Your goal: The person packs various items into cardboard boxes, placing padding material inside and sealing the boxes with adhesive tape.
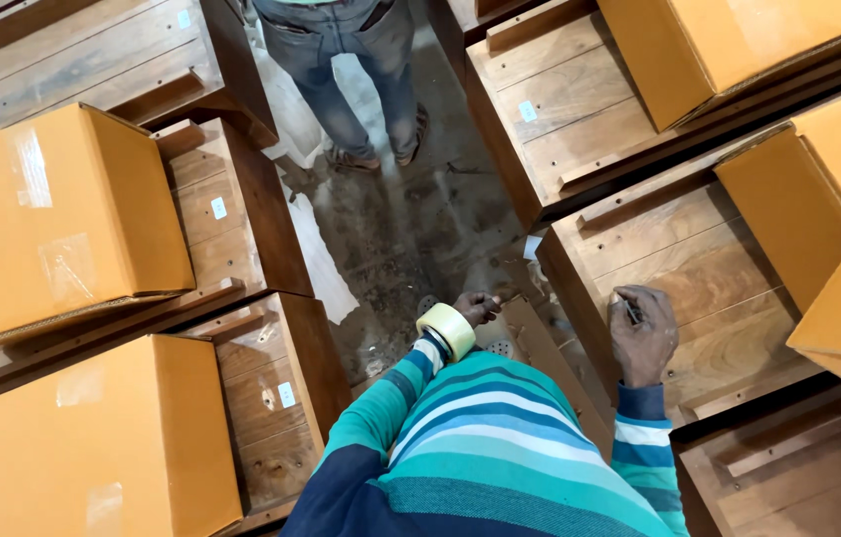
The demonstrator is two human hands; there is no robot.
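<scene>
Your right hand (643,333) fingers are pinching a small dark tool (631,311), partly hidden, against a wooden panel (709,288). Your left hand (476,306), fingers curled, grip unclear, is wearing a tape roll (446,329) at the wrist.

Cardboard boxes (52,219) on wooden panels (231,209), both sides of aisle (400,229).

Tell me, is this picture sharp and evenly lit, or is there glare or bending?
Head view: mostly sharp; soft glare on the taped orange boxes; wide-lens bending tilts the wooden units outward; the floor lies dimmer; the right hand is slightly blurred.
</scene>
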